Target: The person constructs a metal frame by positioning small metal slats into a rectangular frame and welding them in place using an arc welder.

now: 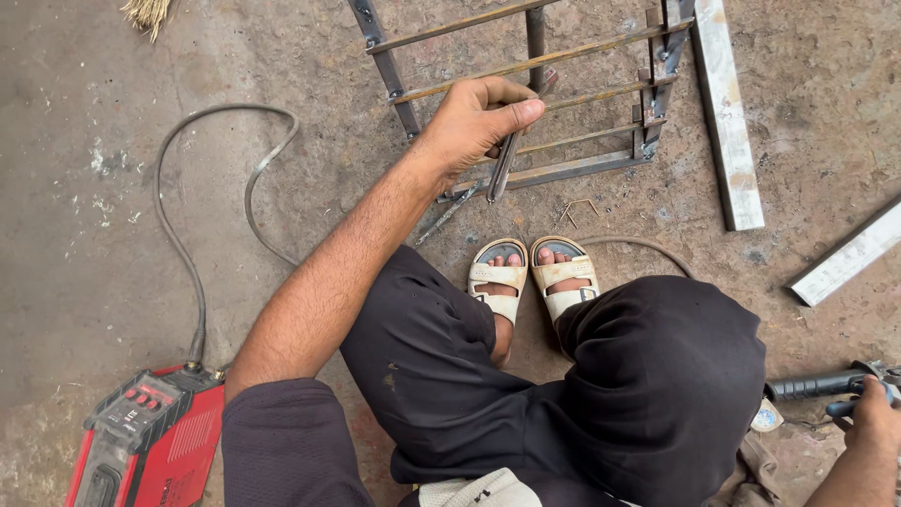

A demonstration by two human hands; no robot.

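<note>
- Head view: left hand [474,122] is closed around a short flat steel bar [502,167], holding it upright against the metal grille frame [563,169] lying on the concrete floor [94,235].
- Right hand [873,418], at the frame edge, is wrapped around a black tool handle [815,385], kept low beside the knee.
- Red welding machine [150,441] sits at the left, its cable [188,282] trailing clear of the grille.

Metal grille frame [544,103]: beyond my left hand [474,122], upper part cut off by the top edge; my fingers hide part of the flat bar [502,169] I grip. My right hand [873,418]: half cut by the right edge, its grasp on the black-handled tool [817,385] unclear. Red welding machine [150,441]: behind my left elbow, cropped at the bottom edge. Straw bundle [145,11]: far left of my left hand, only tips visible.
</note>
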